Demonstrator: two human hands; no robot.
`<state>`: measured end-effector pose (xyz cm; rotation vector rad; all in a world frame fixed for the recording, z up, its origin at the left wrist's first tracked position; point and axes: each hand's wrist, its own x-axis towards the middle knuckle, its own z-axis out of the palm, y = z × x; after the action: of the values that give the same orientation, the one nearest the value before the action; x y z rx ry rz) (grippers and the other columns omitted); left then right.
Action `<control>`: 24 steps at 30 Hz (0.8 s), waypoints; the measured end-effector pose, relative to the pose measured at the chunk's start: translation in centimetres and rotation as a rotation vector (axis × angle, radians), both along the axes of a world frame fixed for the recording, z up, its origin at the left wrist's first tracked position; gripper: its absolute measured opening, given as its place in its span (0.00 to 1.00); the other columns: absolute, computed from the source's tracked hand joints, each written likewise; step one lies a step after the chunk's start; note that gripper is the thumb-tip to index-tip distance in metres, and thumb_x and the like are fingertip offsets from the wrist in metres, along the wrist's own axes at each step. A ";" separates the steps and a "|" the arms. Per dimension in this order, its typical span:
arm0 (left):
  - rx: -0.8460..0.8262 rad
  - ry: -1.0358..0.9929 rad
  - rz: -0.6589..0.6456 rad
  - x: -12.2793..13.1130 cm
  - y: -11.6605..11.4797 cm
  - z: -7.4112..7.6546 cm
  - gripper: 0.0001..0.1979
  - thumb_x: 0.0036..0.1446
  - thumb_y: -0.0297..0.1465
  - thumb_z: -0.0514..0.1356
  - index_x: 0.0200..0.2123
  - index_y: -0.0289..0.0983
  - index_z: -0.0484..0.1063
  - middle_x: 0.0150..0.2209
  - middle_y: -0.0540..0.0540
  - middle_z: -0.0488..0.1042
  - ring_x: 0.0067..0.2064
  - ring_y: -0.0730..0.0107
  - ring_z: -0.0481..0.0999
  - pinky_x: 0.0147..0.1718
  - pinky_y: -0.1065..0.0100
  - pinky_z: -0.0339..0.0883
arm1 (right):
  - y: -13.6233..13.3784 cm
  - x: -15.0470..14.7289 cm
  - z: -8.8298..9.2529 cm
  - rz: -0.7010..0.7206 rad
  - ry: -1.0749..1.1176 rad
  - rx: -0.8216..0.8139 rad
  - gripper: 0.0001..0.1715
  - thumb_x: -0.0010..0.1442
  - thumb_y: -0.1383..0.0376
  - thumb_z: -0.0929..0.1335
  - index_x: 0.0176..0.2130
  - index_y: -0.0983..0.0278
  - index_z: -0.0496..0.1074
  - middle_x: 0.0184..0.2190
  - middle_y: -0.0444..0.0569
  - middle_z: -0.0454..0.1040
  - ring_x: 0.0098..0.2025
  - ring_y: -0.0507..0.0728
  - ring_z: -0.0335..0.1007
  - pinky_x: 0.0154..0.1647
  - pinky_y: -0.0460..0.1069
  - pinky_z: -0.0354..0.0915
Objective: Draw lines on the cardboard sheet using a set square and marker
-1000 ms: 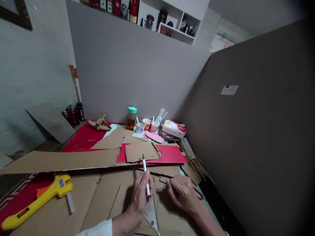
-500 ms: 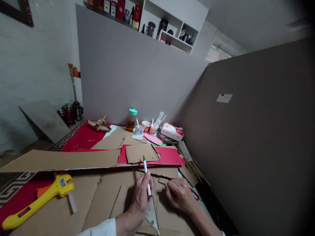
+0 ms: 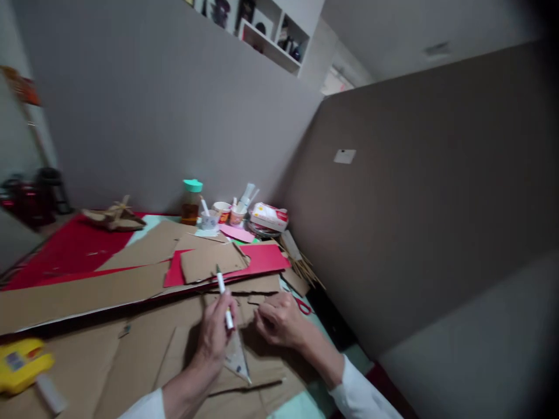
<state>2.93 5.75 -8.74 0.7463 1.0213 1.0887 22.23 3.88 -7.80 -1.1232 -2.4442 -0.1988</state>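
Head view: white pen with a dark tip (image 3: 221, 284) in the left hand (image 3: 218, 326), above brown cardboard sheets (image 3: 107, 372) on the worktop (image 3: 72, 247).
Left hand pinches the pen between thumb and fingers, dark tip pointing away from the person. Right hand (image 3: 279, 320) curled, knuckles up, over the cardboard; cannot tell whether it grips anything. Clear triangular plastic set square (image 3: 238, 362) lies between the forearms, partly under the left hand. Red scissor handle (image 3: 304, 306) just beyond the right hand. Farther back, small brown cardboard piece (image 3: 203, 265) on a red card strip (image 3: 271, 259). Yellow plastic tool (image 3: 26, 364) at the left edge, blurred, cut off by the frame.
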 end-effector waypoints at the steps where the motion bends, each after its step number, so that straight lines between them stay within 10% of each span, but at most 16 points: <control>1: -0.015 -0.006 -0.017 -0.1 0.1 0.2 0.20 0.72 0.45 0.60 0.33 0.35 0.70 0.22 0.58 0.61 0.18 0.81 0.56 0.16 0.76 0.54 | -0.2 -0.2 0.0 -0.031 -0.004 -0.021 0.14 0.72 0.56 0.70 0.45 0.65 0.75 0.37 0.44 0.77 0.33 0.51 0.74 0.35 0.48 0.75; 24: -0.058 -0.078 -0.006 -0.2 0.1 1.5 0.26 0.72 0.49 0.58 0.27 0.36 0.64 0.18 0.61 0.54 0.15 0.82 0.50 0.13 0.76 0.44 | -3.2 -4.5 3.0 -0.255 0.489 -0.326 0.21 0.73 0.53 0.70 0.34 0.65 0.72 0.24 0.37 0.68 0.22 0.47 0.63 0.26 0.45 0.66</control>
<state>2.72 5.84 -7.24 0.6548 0.9795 1.0712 17.77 0.65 -4.79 -1.4238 -1.9360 0.3715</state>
